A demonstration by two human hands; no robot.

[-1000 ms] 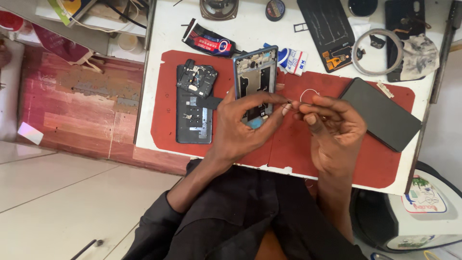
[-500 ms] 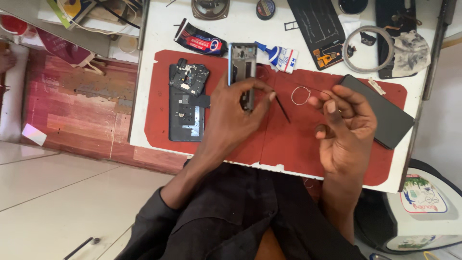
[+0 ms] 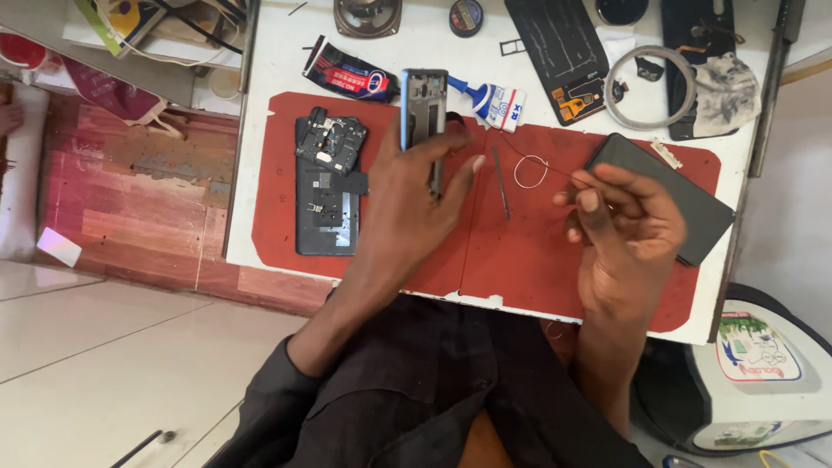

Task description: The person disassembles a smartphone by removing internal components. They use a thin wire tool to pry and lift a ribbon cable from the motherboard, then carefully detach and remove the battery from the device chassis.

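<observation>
head view, one frame. i see the left hand [image 3: 407, 204] lying over the middle of the red mat [image 3: 520, 260], fingers closed round the lower part of a blue phone frame [image 3: 423, 113]; the frame's upper end sticks out toward the far edge of the tabletop [image 3: 277, 52]. the right hand [image 3: 624, 230] sits right of centre on the mat, thumb and forefinger pressed together on a thin wire [image 3: 530, 171] that runs left and ends in a small loop lying flat on the mat. between the two hands a dark slim tool [image 3: 501, 180] lies on the mat, apart from both.

containers: none holding parts that i can make out. a small round tin [image 3: 466, 16] sits closed at the far edge; contents hidden. a squeezed glue tube [image 3: 351, 74] lies just beyond the mat's far left corner, and a second tube with a blue nozzle [image 3: 485, 97] lies beside the frame's top.

edges and room: an opened phone body [image 3: 328, 182] fills the mat's left part, just left of the left hand. a dark flat panel [image 3: 663, 195] lies tilted at the mat's right end, partly under the right hand. the mat between the hands and along the near edge is bare. the far right of the tabletop is crowded: a black back cover [image 3: 559, 48], a grey ring [image 3: 650, 87].
</observation>
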